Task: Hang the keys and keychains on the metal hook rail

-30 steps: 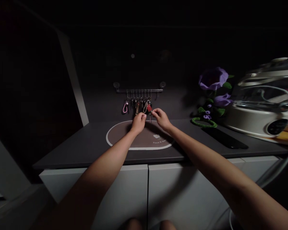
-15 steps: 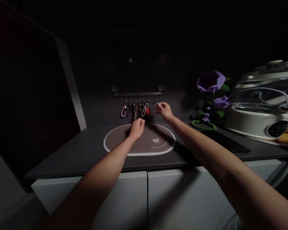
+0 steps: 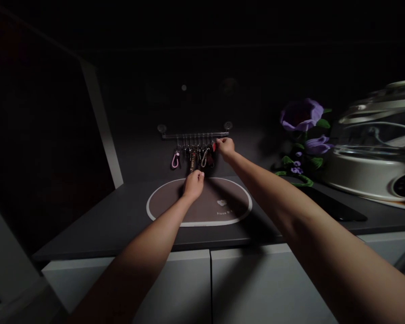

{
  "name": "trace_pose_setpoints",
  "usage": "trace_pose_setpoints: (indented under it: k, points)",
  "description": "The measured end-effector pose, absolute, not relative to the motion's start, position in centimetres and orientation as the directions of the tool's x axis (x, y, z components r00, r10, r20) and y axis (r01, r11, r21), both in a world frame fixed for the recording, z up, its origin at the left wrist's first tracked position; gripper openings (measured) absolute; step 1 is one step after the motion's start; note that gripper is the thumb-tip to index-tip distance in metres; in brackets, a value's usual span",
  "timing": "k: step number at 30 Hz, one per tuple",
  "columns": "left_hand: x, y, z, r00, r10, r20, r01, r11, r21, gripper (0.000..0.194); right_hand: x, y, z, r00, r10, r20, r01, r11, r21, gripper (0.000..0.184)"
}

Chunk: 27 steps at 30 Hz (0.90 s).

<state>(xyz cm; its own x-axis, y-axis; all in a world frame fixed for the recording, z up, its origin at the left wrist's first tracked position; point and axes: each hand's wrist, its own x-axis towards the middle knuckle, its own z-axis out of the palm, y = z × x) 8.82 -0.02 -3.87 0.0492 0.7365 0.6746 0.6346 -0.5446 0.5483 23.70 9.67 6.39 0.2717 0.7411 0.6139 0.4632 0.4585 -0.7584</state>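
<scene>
A clear hook rail (image 3: 195,135) is fixed to the dark wall, with several bunches of keys (image 3: 199,150) on its hooks. A pink loop strap (image 3: 175,159) hangs at the left end, and a brown lettered strap (image 3: 193,161) and a beaded loop (image 3: 204,158) hang further right. My right hand (image 3: 226,147) is closed at the rail's right end, with a small red tag (image 3: 214,146) at its fingertips. My left hand (image 3: 194,184) is closed just below the hanging straps, over the oval mat (image 3: 168,211); anything inside it is hidden.
The brown mat with a white rim lies on the dark counter (image 3: 104,220), above white cupboard doors (image 3: 175,288). To the right stand purple crafted flowers (image 3: 303,117), a flat black slab (image 3: 337,207) and a white appliance with a clear cover (image 3: 364,175).
My right hand has moved left, closer to the hanging keys, and the red tag now shows at its fingertips. My left hand stays nearly in place. The view has shifted slightly.
</scene>
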Motion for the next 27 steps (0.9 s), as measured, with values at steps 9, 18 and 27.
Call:
trace_pose_setpoints:
  k: [9,18,27]
  points:
    - [8.8,0.2,-3.9,0.04,0.729,0.683,0.659,-0.533,0.531,0.021,23.5,10.6,6.1,0.398,0.731,0.555,0.48,0.349,-0.805,0.022]
    - [8.6,0.3,-4.0,0.028,0.739,0.674,0.665,-0.517,0.539,0.022,24.2,11.9,4.3,0.385,0.719,0.579,0.408,0.43,-0.805,0.018]
    - [8.5,-0.1,-3.6,-0.02,0.753,0.658,0.666,-0.481,0.57,0.021,24.3,10.2,4.0,0.399,0.782,0.479,0.335,0.362,-0.87,0.011]
